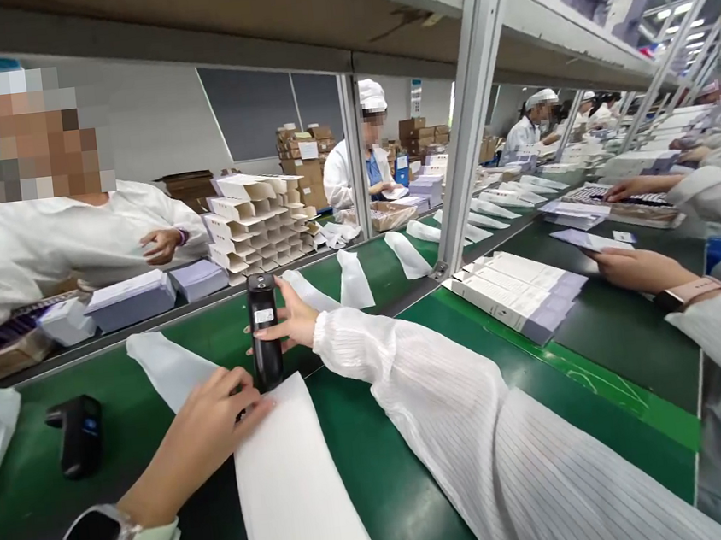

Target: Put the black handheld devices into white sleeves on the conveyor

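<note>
My right hand is wrapped round a black handheld device, standing upright with a small white label on its side. Just below it, my left hand has its fingers bent at the top end of a long white packing sleeve, thumb and fingertips gripping its edge. The sleeve, or a stack of them, lies toward me on the green work surface. Another black device, with a side nozzle and a blue-lit spot, rests on the green belt to the left.
White sleeves lie spaced along the belt. A metal post rises ahead, under an overhead shelf. Flat cartons lie to the right, near a co-worker's hand. Across the belt, another person works beside stacked open boxes.
</note>
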Tool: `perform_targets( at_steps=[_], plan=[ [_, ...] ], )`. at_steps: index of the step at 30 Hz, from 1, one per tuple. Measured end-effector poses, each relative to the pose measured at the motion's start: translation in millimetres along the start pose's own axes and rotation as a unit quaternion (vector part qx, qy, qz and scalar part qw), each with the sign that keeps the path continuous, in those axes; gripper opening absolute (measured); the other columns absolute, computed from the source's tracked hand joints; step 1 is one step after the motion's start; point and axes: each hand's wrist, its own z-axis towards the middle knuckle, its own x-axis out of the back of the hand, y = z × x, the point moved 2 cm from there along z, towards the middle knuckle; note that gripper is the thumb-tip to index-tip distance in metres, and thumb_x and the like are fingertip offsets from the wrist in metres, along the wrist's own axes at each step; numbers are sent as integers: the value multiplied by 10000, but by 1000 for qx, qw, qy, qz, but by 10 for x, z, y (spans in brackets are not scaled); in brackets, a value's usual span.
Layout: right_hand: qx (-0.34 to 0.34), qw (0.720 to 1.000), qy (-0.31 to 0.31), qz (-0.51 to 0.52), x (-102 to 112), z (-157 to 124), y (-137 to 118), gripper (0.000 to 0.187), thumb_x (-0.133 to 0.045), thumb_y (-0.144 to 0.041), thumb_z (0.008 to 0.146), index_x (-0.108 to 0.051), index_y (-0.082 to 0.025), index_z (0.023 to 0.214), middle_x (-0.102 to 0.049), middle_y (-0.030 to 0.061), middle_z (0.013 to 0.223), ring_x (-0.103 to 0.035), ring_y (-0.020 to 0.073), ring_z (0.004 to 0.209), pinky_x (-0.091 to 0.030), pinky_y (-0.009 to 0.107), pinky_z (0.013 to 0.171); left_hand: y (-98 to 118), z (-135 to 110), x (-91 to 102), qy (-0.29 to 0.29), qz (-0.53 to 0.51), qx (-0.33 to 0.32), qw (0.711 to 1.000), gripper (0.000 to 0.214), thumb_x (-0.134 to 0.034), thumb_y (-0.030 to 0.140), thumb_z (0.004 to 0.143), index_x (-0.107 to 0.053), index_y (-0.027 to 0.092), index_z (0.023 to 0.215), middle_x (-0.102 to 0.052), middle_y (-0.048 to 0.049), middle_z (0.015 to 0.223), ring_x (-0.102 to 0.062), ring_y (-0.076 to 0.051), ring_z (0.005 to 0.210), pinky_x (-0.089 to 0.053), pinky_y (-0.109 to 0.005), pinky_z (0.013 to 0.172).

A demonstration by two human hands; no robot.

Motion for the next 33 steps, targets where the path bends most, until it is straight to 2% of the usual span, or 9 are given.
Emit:
perform_targets(
  at_steps=[6, 11, 16, 21, 24, 26, 29, 31, 33],
  plan=[
    [-35, 997, 37, -49, -49, -10, -36, 687, -558, -232, 707, -134, -349, 1234, -547, -15, 863, -594, 120, 581, -499, 375, 583, -49, -1, 38, 70, -52, 34, 996, 365, -431, 530, 732, -608, 215, 680, -499, -34, 848, -438, -196, 860, -341, -301, 785],
    [-59, 994, 46, -80, -75, 53, -20, 426, -524, -315, 747, -359, -245, 1134, -511, -44, 726, -521, 67, 553, -485, 289, 618, 22, -22, 220, 139, -133, 124, 973, 334, -462, 524, 709, -574, 214, 652, -491, -10, 898, -446, -186, 915, -345, -271, 769],
    [-136, 982, -85, -103, -155, -16, 60, 350, -447, -474, 754, -571, -157, 835, -561, 0, 762, -529, 88, 700, -460, 218, 623, 123, -86, 435, 248, -163, 216, 930, 281, -480, 472, 699, -561, 204, 670, -456, 3, 964, -483, -162, 873, -366, -217, 587],
    [-161, 963, -208, -64, -262, -116, 50, 215, -643, -292, 634, -598, -120, 754, -593, 8, 689, -563, 99, 636, -454, 198, 581, 180, -74, 503, 314, -196, 226, 901, 209, -470, 397, 736, -552, 204, 744, -480, 4, 966, -474, -154, 909, -370, -196, 583],
    [-69, 994, -74, -49, -105, 36, -87, 220, -582, -287, 692, -564, -120, 835, -570, -8, 661, -543, 86, 571, -449, 219, 573, 137, -41, 446, 339, -259, 227, 876, 288, -413, 369, 786, -463, 222, 1028, -473, -10, 1028, -468, -138, 907, -384, -210, 715],
    [38, 990, 102, -94, 134, 188, -209, 231, -459, -322, 776, -533, -129, 878, -559, -7, 687, -536, 85, 599, -445, 225, 601, 88, -16, 349, 269, -297, 236, 885, 344, -389, 385, 793, -408, 220, 1094, -475, -20, 1045, -468, -145, 898, -384, -219, 730],
    [118, 895, 321, -287, 524, 403, -315, 378, -222, -364, 852, -513, -124, 865, -543, 20, 726, -526, 107, 681, -435, 231, 644, 60, -2, 147, 53, -318, 192, 927, 308, -449, 431, 737, -512, 200, 931, -520, -21, 938, -479, -169, 845, -385, -234, 704],
    [102, 822, 369, -421, 718, 534, -285, 434, -147, -342, 862, -518, -118, 840, -540, 35, 736, -518, 123, 728, -426, 235, 665, 54, -22, 19, -54, -319, 149, 935, 295, -479, 463, 699, -551, 192, 792, -531, -11, 818, -485, -172, 784, -382, -244, 694],
    [74, 791, 355, -492, 840, 635, -177, 393, -193, -304, 862, -538, -120, 819, -552, 38, 738, -518, 131, 752, -416, 235, 687, 16, -47, -77, -102, -321, 159, 928, 335, -457, 509, 690, -554, 188, 698, -506, 2, 704, -474, -155, 677, -373, -232, 598]
  ],
)
